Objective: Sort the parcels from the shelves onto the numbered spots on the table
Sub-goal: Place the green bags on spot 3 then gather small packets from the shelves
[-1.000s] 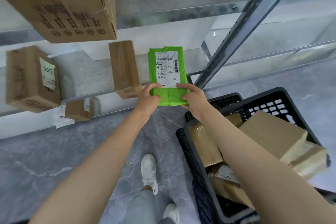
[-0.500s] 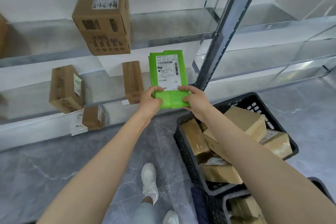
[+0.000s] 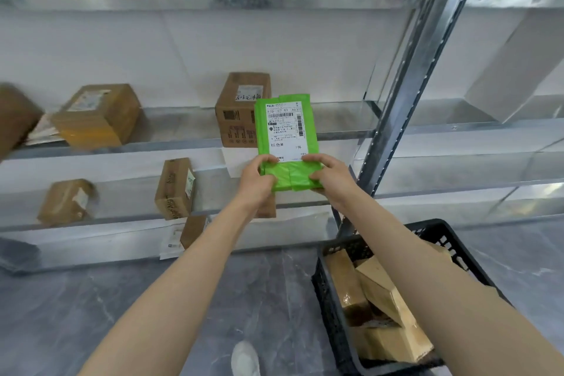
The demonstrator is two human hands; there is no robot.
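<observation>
So both hands, left hand (image 3: pixel 258 175) and right hand (image 3: pixel 329 175), grip a green parcel (image 3: pixel 287 137) before metal shelves (image 3: pixel 183 143), grey marble floor (image 3: pixel 61 308), black crate (image 3: pixel 335 299) alongside.

steel upright (image 3: pixel 409 106) and black crate (image 3: pixel 335 308) crowd the right; left open.

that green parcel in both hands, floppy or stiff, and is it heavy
Probably fairly stiff: the green parcel stands upright though the left hand and right hand grip only its bottom end. Likely light, since that low grip holds it up. Its plastic wrap may be slippery.
</observation>
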